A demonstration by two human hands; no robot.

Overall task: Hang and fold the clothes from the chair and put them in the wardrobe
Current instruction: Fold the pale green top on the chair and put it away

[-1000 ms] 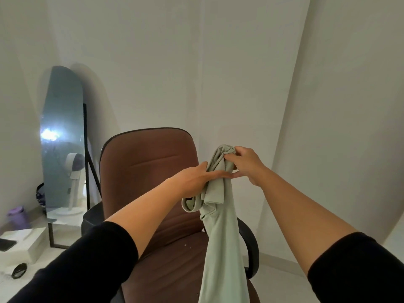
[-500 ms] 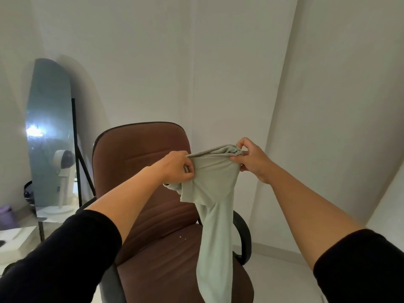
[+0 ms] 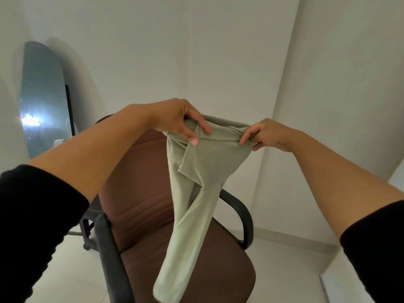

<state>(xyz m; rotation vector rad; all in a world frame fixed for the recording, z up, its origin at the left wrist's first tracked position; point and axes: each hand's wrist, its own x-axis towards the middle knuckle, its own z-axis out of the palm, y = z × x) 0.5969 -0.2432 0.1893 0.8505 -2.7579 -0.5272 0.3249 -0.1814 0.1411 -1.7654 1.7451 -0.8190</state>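
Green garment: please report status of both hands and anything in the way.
Left hand and right hand both grip the green garment at its top edge. Garment hangs above brown chair. Nothing in the way.

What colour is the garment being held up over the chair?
Pale sage green, plain with no pattern: the garment, seen best in the head view.

2 hands [image 3: 181, 121], 1 green garment [image 3: 196, 182], 1 chair [image 3: 142, 204], 1 mirror [image 3: 43, 95].

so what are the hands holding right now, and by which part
Both hold one pale green garment by its bunched top edge: the left hand pinches the left end, the right hand grips the right end. The rest hangs above the brown chair.
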